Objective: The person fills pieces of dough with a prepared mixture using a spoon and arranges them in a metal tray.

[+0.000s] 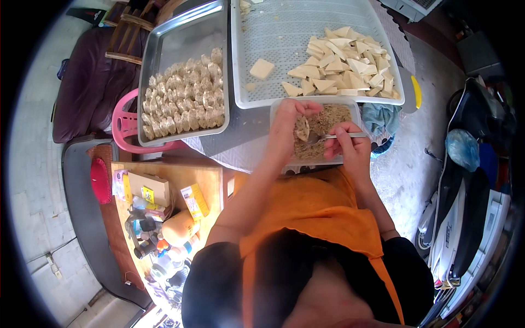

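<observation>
My left hand [295, 112] is closed round a filled tofu piece [302, 130], its coarse brownish filling facing up. My right hand [350, 145] grips the handle of a metal spoon [358, 134], whose bowl reaches to the piece's edge. Both hands are over a clear plastic container [356, 112] of minced filling [333, 113], partly hidden by them. Beyond it, pale tofu triangles [350, 60] are heaped at the right of a white perforated basket tray [246, 54]; a square tofu piece [262, 69] lies apart. Rows of filled pieces [186, 95] cover the near part of a metal tray [186, 41].
A pink plastic chair [127, 117] is under the metal tray's left side. A blue-green cloth [381, 117] lies right of the container. Lower left, a wooden table [210, 180] carries boxes and bottles. A motorbike [451, 218] stands at the right.
</observation>
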{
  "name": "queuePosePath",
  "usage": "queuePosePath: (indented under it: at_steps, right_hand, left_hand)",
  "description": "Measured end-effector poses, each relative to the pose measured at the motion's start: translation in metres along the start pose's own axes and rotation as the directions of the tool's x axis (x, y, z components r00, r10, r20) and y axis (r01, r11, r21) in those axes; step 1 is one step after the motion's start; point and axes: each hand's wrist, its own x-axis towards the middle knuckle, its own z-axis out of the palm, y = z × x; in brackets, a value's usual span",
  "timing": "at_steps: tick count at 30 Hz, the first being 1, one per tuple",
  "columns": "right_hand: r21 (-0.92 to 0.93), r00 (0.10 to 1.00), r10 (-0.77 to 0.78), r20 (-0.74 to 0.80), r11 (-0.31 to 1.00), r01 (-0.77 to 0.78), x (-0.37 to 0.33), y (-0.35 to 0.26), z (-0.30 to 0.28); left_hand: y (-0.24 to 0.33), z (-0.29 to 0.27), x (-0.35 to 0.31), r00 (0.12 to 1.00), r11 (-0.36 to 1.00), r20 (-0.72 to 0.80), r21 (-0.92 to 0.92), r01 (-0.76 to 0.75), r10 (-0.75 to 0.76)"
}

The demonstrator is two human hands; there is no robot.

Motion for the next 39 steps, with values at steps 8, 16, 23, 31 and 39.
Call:
queuePosePath:
  at_steps: [8,16,23,31,39]
  right_hand:
    - [0.146,0.978,-0.054,-0.202,0.986,0.084,0.016,-0.016,-0.025]
    - [0.062,0.978,-0.083,-0.19,0.993,0.096,0.013,-0.007,-0.029]
    - [0.0,0.986,-0.081,-0.145,0.997,0.082,0.013,-0.002,-0.028]
    - [-0.125,0.984,-0.131,-0.124,0.985,0.115,0.013,-0.002,-0.016]
    - [-0.344,0.967,-0.24,-0.087,0.918,0.197,0.013,0.008,-0.019]
  left_hand:
    - [0.015,0.0,-0.009,0.98,0.992,0.164,0.06,0.108,-0.116]
    - [0.008,-0.001,-0.008,0.986,0.987,0.055,0.02,0.159,-0.16]
    - [0.008,0.001,-0.01,0.974,0.977,0.111,0.097,0.19,-0.2]
    - [0.004,-0.007,-0.01,0.97,0.972,0.098,-0.059,0.228,-0.222]
    - [0.001,-0.001,-0.014,0.951,0.963,0.156,0.005,0.27,-0.268]
